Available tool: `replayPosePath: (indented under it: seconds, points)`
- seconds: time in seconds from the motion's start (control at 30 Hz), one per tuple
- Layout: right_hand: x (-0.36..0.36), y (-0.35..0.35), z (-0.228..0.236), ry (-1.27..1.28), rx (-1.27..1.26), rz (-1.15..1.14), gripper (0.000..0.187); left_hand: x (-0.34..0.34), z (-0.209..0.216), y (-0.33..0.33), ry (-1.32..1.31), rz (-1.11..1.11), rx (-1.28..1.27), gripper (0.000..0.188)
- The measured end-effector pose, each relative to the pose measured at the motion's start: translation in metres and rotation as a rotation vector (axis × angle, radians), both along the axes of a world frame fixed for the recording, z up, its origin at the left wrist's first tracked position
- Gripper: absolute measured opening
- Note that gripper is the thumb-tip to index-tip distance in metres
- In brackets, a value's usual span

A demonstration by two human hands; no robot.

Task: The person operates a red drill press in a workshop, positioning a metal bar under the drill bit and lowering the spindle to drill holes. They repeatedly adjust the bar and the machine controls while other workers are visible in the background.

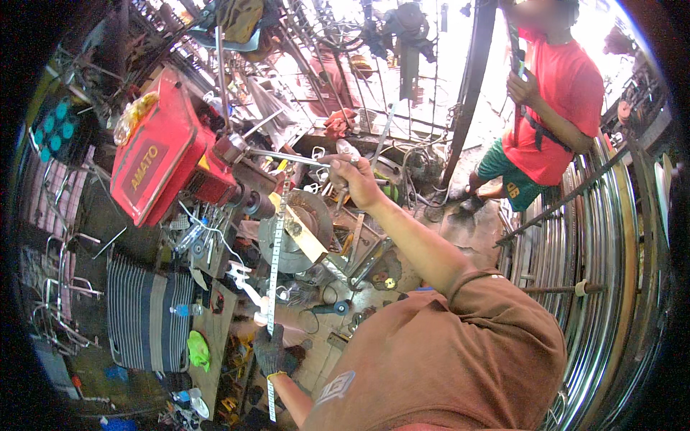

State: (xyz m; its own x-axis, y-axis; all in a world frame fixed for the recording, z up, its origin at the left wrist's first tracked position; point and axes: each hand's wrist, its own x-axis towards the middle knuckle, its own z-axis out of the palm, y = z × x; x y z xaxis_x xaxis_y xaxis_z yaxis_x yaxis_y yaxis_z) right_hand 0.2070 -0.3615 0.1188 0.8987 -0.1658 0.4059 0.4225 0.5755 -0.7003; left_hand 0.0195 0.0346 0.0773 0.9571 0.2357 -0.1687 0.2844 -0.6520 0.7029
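A red drill press (169, 154) stands at the left, its chuck (256, 204) toward a long pale perforated metal strip (274, 266). My left hand (272, 350), in a dark glove, is closed around the lower part of this strip. The strip runs up past a yellowish bar (305, 237) lying across the round drill table (269, 244). My bare right hand (353, 179) grips the outer end of the press's metal feed lever (287, 156). Whether the drill bit touches the strip cannot be made out.
A person in a red shirt (557, 100) stands at the far right, holding a long dark piece. Long metal tubes (596, 287) line the right side. An angle grinder (332, 309) lies on the floor. A striped folding chair (151, 316) is at the left.
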Motion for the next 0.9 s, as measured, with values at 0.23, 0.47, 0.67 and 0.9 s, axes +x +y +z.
replayPosePath:
  seconds: [0.23, 0.47, 0.67, 0.9]
  points:
    - [0.000, 0.000, 0.000, 0.058, -0.092, -0.043, 0.032, 0.001, 0.018, -0.013, -0.009, 0.000, 0.125, 0.034]
    - [0.000, 0.000, -0.002, 0.089, -0.016, 0.037, 0.033, -0.001, 0.012, -0.011, 0.060, 0.061, 0.052, 0.033]
    - [0.000, -0.001, -0.003, 0.059, -0.045, 0.028, 0.033, -0.002, 0.011, -0.012, 0.041, 0.064, -0.044, 0.027]
    - [0.000, -0.001, -0.004, 0.050, -0.009, 0.040, 0.030, -0.004, 0.013, -0.013, -0.014, 0.000, 0.049, 0.023]
